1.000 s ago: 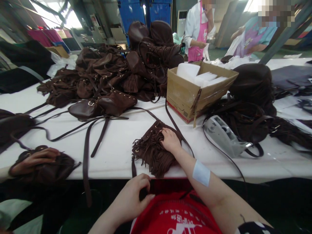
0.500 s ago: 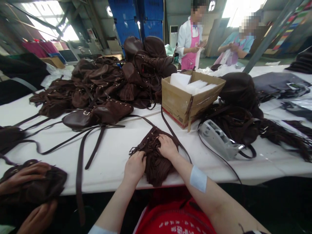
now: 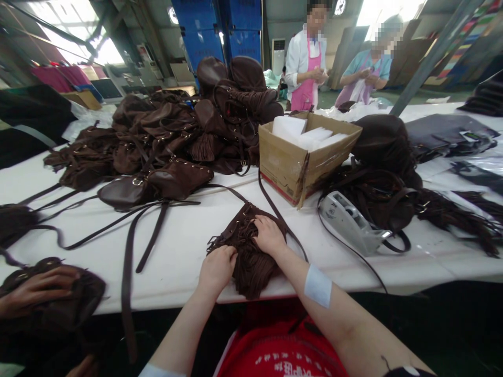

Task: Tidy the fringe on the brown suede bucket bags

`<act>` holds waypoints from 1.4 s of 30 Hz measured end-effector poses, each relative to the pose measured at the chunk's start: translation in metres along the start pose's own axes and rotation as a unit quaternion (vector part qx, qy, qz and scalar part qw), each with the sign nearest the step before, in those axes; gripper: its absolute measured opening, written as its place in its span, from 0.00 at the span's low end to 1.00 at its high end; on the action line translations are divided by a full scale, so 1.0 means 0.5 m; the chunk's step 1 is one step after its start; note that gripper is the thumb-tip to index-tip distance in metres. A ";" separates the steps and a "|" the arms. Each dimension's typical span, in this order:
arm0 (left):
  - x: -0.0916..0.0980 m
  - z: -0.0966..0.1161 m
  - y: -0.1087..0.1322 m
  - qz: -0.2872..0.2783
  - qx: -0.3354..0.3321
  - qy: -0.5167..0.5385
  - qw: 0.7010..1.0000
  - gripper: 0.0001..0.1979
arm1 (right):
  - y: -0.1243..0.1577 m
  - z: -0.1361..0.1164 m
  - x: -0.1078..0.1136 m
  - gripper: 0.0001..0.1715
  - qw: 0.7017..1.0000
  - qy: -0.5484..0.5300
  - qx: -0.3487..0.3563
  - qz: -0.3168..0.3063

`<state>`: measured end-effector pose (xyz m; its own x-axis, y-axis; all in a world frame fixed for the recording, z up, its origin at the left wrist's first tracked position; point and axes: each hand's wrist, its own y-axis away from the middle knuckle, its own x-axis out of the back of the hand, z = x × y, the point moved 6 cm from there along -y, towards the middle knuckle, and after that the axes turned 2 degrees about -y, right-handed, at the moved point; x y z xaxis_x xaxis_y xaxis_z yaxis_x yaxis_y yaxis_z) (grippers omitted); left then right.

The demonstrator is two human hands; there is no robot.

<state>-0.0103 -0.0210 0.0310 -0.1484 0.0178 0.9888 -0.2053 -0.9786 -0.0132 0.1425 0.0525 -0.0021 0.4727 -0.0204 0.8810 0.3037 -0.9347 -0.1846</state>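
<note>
White table covering (image 3: 168,280) is being crossed by a brown strap (image 3: 128,272). White characters (image 3: 288,366) are being displayed on the red apron (image 3: 271,335), too blurred to read; dark marks on the grey tape dispenser (image 3: 349,220) are likewise being blurred. Near the table's edge, a fringed bag (image 3: 255,272) is being partly covered by the right hand (image 3: 269,235), its fingers loosely extended on top; the bag's left side is being touched by the left hand (image 3: 217,267), fingers curled. Whether strands are being pinched cannot be told.

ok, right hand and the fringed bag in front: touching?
Touching. The head view shows the right hand resting on the fringed bag, its fingers against the dark strands.
</note>
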 end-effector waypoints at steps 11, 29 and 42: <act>0.045 0.021 0.132 0.005 -0.078 0.187 0.979 0.14 | 0.002 -0.003 0.005 0.29 1.000 0.007 0.011 0.009; 0.030 0.012 0.191 -0.158 -0.017 0.135 0.978 0.11 | 0.000 0.001 0.001 0.29 1.000 -0.001 0.004 -0.004; -0.016 0.043 0.002 -0.059 -0.036 0.011 0.998 0.09 | 0.004 -0.002 0.004 0.29 1.000 -0.002 0.007 0.008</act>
<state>0.0115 -0.0266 0.0262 -0.1404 0.1377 0.9805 -0.2911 -0.9522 0.0921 0.1432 0.0503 -0.0004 0.4818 -0.0343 0.8756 0.3064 -0.9296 -0.2050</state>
